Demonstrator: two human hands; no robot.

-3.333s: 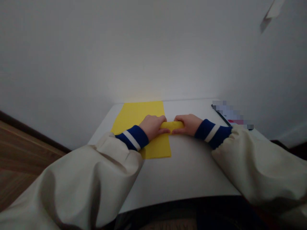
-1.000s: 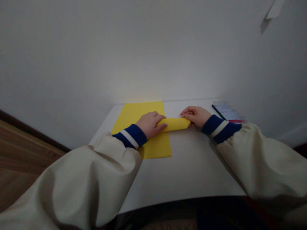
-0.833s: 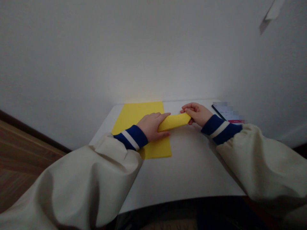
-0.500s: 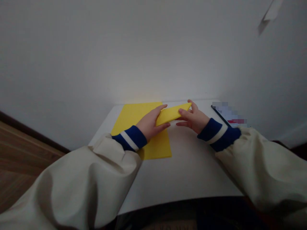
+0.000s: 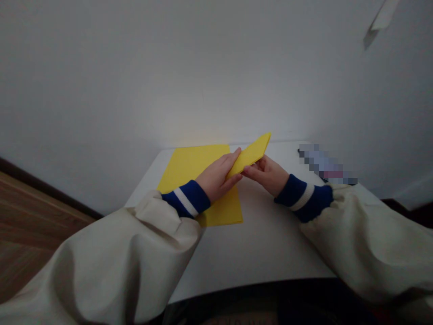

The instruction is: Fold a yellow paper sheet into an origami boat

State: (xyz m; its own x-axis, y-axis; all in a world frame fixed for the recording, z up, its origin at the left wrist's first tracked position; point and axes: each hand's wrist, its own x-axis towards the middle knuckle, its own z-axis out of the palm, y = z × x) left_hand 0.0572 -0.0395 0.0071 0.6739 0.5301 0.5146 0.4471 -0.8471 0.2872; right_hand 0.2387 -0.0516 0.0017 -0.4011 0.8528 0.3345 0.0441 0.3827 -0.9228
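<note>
A folded piece of yellow paper [image 5: 253, 152], narrow and several layers thick, is held above the table, its far right corner tilted up. My left hand [image 5: 217, 177] grips its left end, fingers over the top and thumb along the near edge. From the right, my right hand [image 5: 270, 174] holds the near lower edge with thumb and fingers; some of those fingers are hidden behind the paper. Larger yellow sheets [image 5: 196, 160] lie flat beneath and to the left of my left hand.
The white table [image 5: 267, 248] stands against a pale wall [image 5: 203, 67]. A dark-edged flat device with a blurred-out face [image 5: 321, 164] lies at the table's right side, near my right sleeve. A wooden surface [image 5: 30, 243] is at the far left.
The folded paper's right end has tipped upward. My right hand has slid from that end down to the near edge, closer to my left hand.
</note>
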